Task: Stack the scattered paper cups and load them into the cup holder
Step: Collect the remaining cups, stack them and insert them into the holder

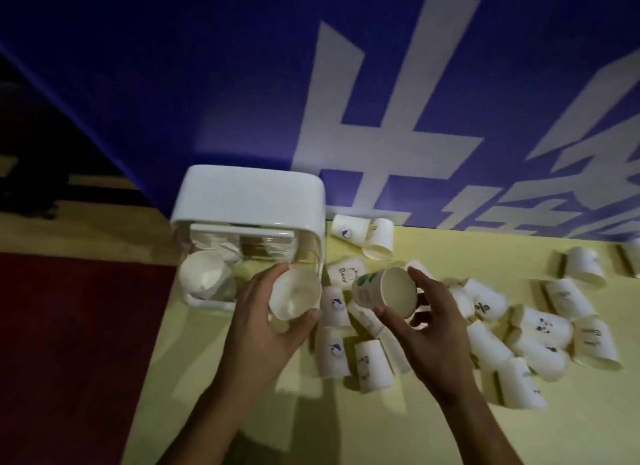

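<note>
My left hand (266,329) grips a plain white paper cup (294,296), its mouth turned toward me, just in front of the white cup holder (249,198). My right hand (433,329) holds a second paper cup with green print (384,291), lying sideways with its mouth facing me. The two cups are a short gap apart. Inside the holder's clear front sits a stack of white cups (207,277). Several more paper cups (540,329) lie scattered on the yellow table (311,423), mostly to the right of my hands.
A blue banner with large white characters (381,101) rises behind the table. Two cups (363,236) lie against it beside the holder. A dark red surface (69,343) borders the table on the left.
</note>
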Available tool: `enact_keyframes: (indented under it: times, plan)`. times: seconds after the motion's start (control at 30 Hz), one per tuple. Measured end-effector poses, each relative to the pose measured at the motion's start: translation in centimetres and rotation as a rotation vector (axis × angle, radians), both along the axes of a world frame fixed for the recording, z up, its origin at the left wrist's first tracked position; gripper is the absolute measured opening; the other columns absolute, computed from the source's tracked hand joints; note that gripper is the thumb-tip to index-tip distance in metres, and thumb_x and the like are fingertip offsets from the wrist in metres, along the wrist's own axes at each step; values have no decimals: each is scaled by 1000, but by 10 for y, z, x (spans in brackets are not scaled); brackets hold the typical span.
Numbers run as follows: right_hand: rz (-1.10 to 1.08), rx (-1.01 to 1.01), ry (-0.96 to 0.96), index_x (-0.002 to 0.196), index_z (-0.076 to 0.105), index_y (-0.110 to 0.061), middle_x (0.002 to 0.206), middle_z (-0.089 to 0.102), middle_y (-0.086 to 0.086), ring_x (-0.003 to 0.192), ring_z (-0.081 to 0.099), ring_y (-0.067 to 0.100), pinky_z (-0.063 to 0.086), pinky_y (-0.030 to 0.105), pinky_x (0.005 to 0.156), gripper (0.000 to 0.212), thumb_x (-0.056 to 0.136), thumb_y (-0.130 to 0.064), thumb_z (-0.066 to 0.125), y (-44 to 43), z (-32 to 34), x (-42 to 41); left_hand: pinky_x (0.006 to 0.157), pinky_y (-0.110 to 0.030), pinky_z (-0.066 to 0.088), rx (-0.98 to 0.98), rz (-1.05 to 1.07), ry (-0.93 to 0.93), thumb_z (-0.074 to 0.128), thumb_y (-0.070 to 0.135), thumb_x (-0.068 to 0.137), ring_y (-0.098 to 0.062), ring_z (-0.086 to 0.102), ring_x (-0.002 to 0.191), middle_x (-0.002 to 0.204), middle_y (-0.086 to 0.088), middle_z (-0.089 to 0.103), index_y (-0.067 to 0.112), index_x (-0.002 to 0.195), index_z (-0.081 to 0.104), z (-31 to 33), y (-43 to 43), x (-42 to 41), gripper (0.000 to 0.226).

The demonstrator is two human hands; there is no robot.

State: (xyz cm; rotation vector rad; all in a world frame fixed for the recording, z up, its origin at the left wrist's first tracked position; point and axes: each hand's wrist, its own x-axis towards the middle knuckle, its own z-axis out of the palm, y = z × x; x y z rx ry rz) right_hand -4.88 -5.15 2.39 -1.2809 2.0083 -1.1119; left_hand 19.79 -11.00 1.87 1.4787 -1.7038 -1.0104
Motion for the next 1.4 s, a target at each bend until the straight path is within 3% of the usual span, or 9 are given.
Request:
enact_keyframes:
  times: [0.2, 0.3, 0.47, 0.53, 0.67, 0.83, 1.0, 1.2, 1.4]
  plan:
    - [-4, 36, 42, 135, 58, -32, 118, 52, -34, 94, 61, 4, 54, 24, 68, 73, 70, -50, 87, -12, -9, 46, 100, -28, 49, 13, 37, -57, 84, 40, 79, -11, 54, 126, 136, 9, 58, 28, 139, 54, -24, -28, 31, 68]
    - [8, 56, 23, 133, 57, -37, 119, 55, -28, 94, 60, 4, 51, 18, 68, 72, 69, -50, 86, -16, -16, 53, 100, -26, 43, 54, 45, -180, 85, 40, 78, -18, 52, 126, 141, 0, 56, 24, 142, 52, -44, -45, 26, 74]
    - [16, 102, -3, 137, 59, -25, 121, 59, -12, 96, 60, 5, 49, 13, 65, 77, 69, -39, 92, -30, -36, 58, 101, -39, 48, 155, -13, -301, 88, 38, 77, -27, 53, 125, 139, -4, 57, 22, 140, 55, -78, -65, 20, 74]
    - [26, 104, 17, 136, 59, -26, 121, 58, -12, 97, 60, 5, 48, 12, 67, 78, 68, -46, 90, -36, -40, 62, 101, -39, 48, 204, -36, -329, 88, 38, 76, -26, 53, 126, 140, -3, 57, 24, 143, 53, -86, -70, 20, 77]
    - [40, 78, 32, 136, 58, -24, 121, 58, -13, 96, 60, 8, 55, 31, 75, 78, 69, -51, 88, -44, -45, 72, 101, -32, 42, 270, -72, -338, 90, 32, 73, -26, 52, 129, 141, -6, 55, 20, 144, 50, -96, -71, 19, 82]
    - [111, 12, 8, 133, 58, -24, 120, 56, -24, 102, 60, 10, 53, 28, 81, 71, 72, -46, 89, -58, -44, 97, 103, -27, 39, 286, -89, -290, 93, 36, 71, -20, 50, 130, 140, -2, 53, 17, 146, 48, -100, -70, 26, 89]
    - [216, 26, 51, 138, 57, -19, 129, 58, -7, 117, 56, 9, 47, 24, 98, 76, 73, -39, 91, -74, -55, 124, 107, -36, 46, 285, -26, -125, 67, 8, 93, -23, 58, 127, 137, -4, 60, 13, 147, 48, -96, -61, 44, 58]
    - [277, 93, 131, 135, 59, -18, 129, 61, -3, 117, 58, 19, 51, 37, 96, 75, 69, -38, 89, -85, -81, 136, 101, -22, 42, 370, 207, 130, 45, 29, 109, -11, 60, 122, 131, 4, 67, 17, 136, 62, -85, -57, 46, 34]
    - [288, 235, 203, 148, 51, -22, 143, 59, -3, 128, 52, 22, 47, 38, 102, 84, 78, -54, 83, -89, -105, 142, 97, -33, 53, 286, 65, -25, 48, 22, 107, -10, 66, 107, 119, 5, 73, 20, 134, 67, -104, -62, 42, 33]
